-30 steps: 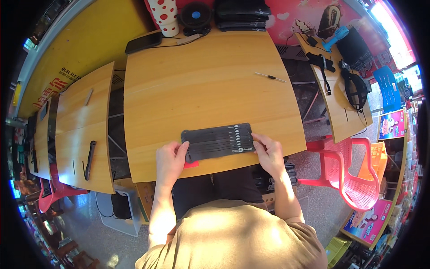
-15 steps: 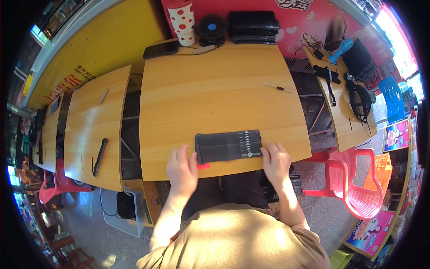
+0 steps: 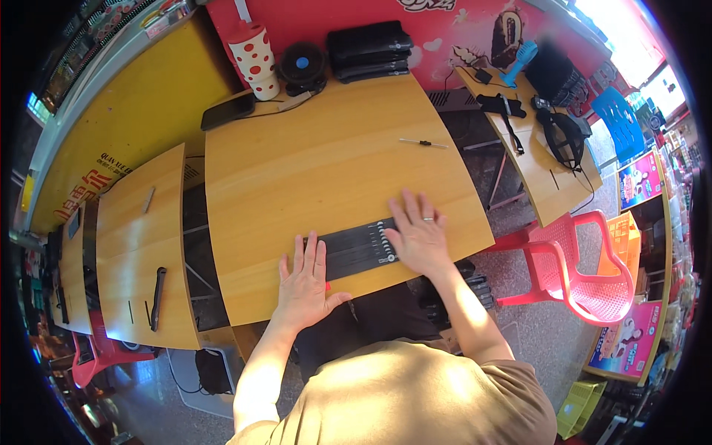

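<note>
Shirt (image 3: 404, 386): brown, pale in sunlit patches, as I see from here. Right sleeve (image 3: 519, 382), at the shirt's right side: short; forearm (image 3: 475, 315) bare beyond it. Trousers (image 3: 371, 330): dark, just past the shirt's front edge. Ring (image 3: 428, 219): slim, bright, fitted on the right grip (image 3: 421, 239), forward of the shirt.

A small shop, seemingly for ice cream or snacks, furnished with desks.

Wood-topped desks (image 3: 319, 163) are set out in a row, and a pink plastic armchair (image 3: 597, 295) is placed beside them on a speckled floor (image 3: 550, 326). The pink wall (image 3: 304, 22) is decorated with a chocolate-coloured ice-cream picture (image 3: 508, 41), while the yellow wall panel (image 3: 163, 96) is marked with large red lettering. At the right rim, shelves (image 3: 678, 252) are crowded with small goods, too blurred to be identified, and brightly printed panels (image 3: 630, 341) are displayed nearby.
</note>
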The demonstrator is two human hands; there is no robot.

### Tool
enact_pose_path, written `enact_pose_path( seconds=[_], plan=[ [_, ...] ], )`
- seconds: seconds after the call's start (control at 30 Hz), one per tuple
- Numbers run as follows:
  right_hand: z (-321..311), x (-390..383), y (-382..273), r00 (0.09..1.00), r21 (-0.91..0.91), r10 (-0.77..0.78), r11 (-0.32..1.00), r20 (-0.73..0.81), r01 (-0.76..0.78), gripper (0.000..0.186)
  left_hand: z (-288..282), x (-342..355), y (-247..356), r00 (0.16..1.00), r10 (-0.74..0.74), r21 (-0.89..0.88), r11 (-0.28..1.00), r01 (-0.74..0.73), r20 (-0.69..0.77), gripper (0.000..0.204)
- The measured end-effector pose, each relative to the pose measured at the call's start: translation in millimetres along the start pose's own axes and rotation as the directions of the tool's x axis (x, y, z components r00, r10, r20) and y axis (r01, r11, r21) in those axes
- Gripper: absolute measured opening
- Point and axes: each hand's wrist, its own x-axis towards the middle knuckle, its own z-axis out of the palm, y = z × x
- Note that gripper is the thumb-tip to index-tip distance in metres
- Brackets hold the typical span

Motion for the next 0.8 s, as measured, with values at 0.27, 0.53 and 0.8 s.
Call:
enact_pose_path(
  seconds=[0.27,0.53,0.8],
  plan=[
    [9,16,-11,0.966,0.165,0.253,0.956,-0.047,-0.242,0.052,-20,38,24,0.996,0.064,0.016,0.998,-0.063,-0.058,0.105],
    [22,10,-3,0.965,0.190,0.249,0.955,-0.087,-0.229,0.045,2,61,37,0.998,0.052,-0.051,0.997,-0.053,-0.020,0.080],
    [10,16,-19,0.963,-0.039,0.174,0.982,-0.206,-0.185,0.040,18,81,31,0.949,-0.179,-0.062,0.984,0.169,-0.259,0.060]
  ],
)
